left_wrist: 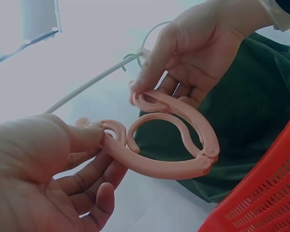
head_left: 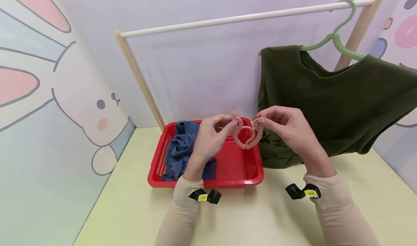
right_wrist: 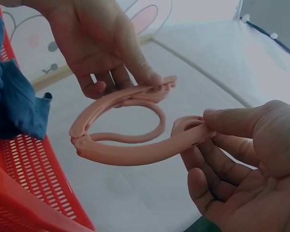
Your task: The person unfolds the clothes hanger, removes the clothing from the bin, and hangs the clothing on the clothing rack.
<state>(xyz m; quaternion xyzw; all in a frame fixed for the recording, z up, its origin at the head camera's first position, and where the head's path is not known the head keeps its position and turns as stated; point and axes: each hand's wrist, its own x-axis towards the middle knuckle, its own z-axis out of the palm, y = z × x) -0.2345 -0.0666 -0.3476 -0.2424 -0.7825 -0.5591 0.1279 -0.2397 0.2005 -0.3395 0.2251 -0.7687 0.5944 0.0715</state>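
Note:
A pink folding hanger (head_left: 245, 145) is held in the air between both hands, over the right part of the red basket. My left hand (head_left: 210, 135) pinches the end of one arm between thumb and fingers. The other arm's end is pinched by my right hand (head_left: 290, 128). In the left wrist view the hanger's two arms (left_wrist: 159, 166) are partly folded at the hinge, with the curved hook lying between them. The right wrist view shows both thumbs on the hanger's ends (right_wrist: 135, 152).
The red basket (head_left: 224, 183) on the table holds a crumpled blue garment (head_left: 182, 144) at its left. A dark green sleeveless top (head_left: 325, 101) hangs on a green hanger (head_left: 348, 52) from the rack's white rail (head_left: 228, 20). Rabbit-patterned walls stand on both sides.

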